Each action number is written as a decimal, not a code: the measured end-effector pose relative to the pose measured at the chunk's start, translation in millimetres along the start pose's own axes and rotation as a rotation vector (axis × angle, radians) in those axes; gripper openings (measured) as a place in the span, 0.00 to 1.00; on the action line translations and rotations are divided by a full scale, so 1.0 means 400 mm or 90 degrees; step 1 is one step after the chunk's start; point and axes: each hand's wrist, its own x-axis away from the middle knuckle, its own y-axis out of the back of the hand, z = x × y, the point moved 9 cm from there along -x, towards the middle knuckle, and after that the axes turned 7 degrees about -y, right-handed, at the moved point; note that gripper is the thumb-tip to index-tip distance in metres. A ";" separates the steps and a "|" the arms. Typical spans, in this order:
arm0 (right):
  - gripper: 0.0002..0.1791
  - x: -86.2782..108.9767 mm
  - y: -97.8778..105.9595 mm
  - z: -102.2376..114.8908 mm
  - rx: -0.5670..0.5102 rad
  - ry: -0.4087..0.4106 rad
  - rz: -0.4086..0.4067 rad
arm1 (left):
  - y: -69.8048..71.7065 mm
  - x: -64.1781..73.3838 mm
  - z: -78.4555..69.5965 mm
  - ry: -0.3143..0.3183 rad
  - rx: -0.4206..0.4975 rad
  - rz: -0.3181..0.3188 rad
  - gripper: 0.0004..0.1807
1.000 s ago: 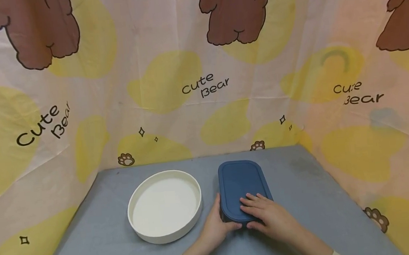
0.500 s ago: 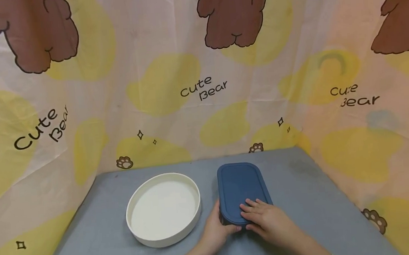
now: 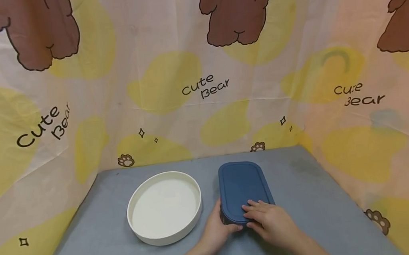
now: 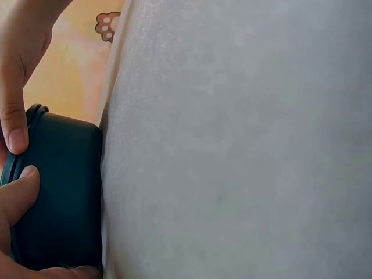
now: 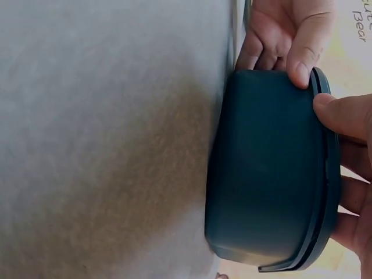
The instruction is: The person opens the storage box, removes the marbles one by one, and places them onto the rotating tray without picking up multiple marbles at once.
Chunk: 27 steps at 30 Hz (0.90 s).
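Note:
A dark blue rectangular food container (image 5: 264, 168) stands on the table, its blue lid (image 3: 240, 184) on top. My left hand (image 3: 214, 227) grips the near left corner of the container, with the fingers along its left side and the thumb across the near wall just under the rim. On the lid's near right part lies my right hand (image 3: 271, 222), fingers over the top and thumb at the near edge, pinching the lid's rim. In the right wrist view a thin dark line runs between lid and container along the side. The inside of the container is hidden by the lid.
A round white tray (image 3: 166, 239) with a low rim stands to the left of the container. Grey-blue cloth covers the table (image 3: 101, 235). A printed bear curtain (image 3: 165, 82) hangs along the back and both sides.
My right hand's fingers have drawn back slightly toward the lid's near edge. The left hand keeps its grip, and the container and tray stay in place.

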 end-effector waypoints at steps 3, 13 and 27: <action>0.14 0.002 0.004 0.000 0.007 -0.002 -0.001 | -0.004 0.002 0.000 0.003 0.004 0.001 0.61; 0.12 -0.009 0.044 0.029 0.056 0.063 -0.055 | -0.001 0.002 0.004 0.010 0.008 -0.011 0.61; 0.27 -0.024 0.098 0.027 0.078 0.076 -0.113 | -0.001 0.005 -0.001 0.015 0.012 -0.011 0.59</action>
